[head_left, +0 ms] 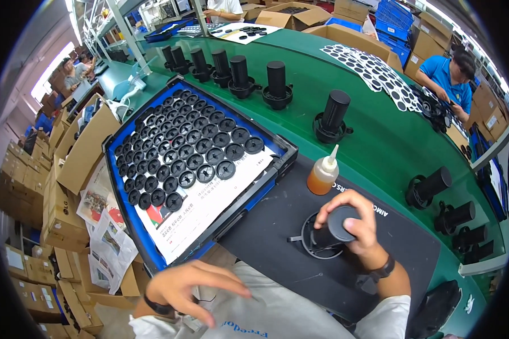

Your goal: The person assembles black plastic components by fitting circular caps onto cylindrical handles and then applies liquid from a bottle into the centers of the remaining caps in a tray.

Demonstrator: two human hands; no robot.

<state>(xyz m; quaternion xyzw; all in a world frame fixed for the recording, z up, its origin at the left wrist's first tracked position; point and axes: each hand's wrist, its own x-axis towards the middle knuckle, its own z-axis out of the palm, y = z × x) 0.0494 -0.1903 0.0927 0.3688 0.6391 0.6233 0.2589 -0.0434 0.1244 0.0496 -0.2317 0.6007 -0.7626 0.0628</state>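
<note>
My right hand (367,233) is closed around a black cylinder (341,219), thumb and fingers spread round its top end. The cylinder stands in a black ring-shaped base (322,255) that has a small tab on its left side. Beneath both lies a dark printed mat (266,226). My left hand (189,282) hovers in front of my body, fingers apart and holding nothing. A clear squeeze bottle (321,178) with a pointed nozzle and amber liquid stands just beyond the base.
A blue-lined tray (223,233) of round black parts lies at the left. Similar cylinder-and-base pieces (332,116) line the green belt (305,73) behind. White sheets of black discs (373,70) lie farther back. Across the belt, a person in blue (447,76) handles black parts.
</note>
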